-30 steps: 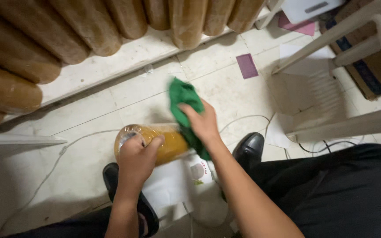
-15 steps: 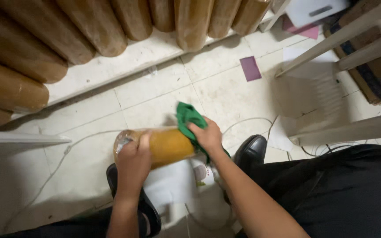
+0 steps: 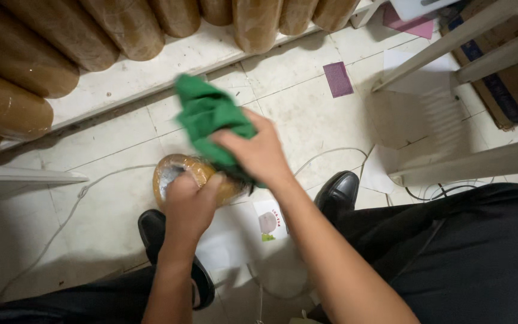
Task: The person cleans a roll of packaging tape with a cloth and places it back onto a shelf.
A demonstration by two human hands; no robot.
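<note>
Seen from above, a seated person works over the tiled floor point(image 3: 121, 222), between two black shoes: the left shoe point(image 3: 154, 228) and the right shoe point(image 3: 338, 191). The left hand point(image 3: 188, 204) is clamped around the near end of a short amber roll wrapped in clear film point(image 3: 178, 171), holding it level just above the floor; its pale end cap faces left. The right hand point(image 3: 259, 153) is closed on a crumpled green cloth point(image 3: 208, 117), which lies over the far side of the roll and rises blurred above it, so the cloth appears to be mid-stroke. As a judgement, the wiping of the roll is under way rather than finished: only the upper and far surface is being covered, the cloth remains in contact, and nothing shows the roll as set aside. How much of its surface is already clean cannot be read from the glossy film. A row of larger wrapped brown rolls point(image 3: 43, 54) lies along a raised white ledge point(image 3: 151, 78) at the far edge of the floor. White paper sheets point(image 3: 235, 240) lie under the hands, a thin white cord point(image 3: 85, 192) trails left, and a white plastic chair point(image 3: 469, 108) stands at right. Hidden are most of the roll's right half, behind the cloth and the right hand, and its underside; the fingers of the right hand are partly buried in the cloth.
</note>
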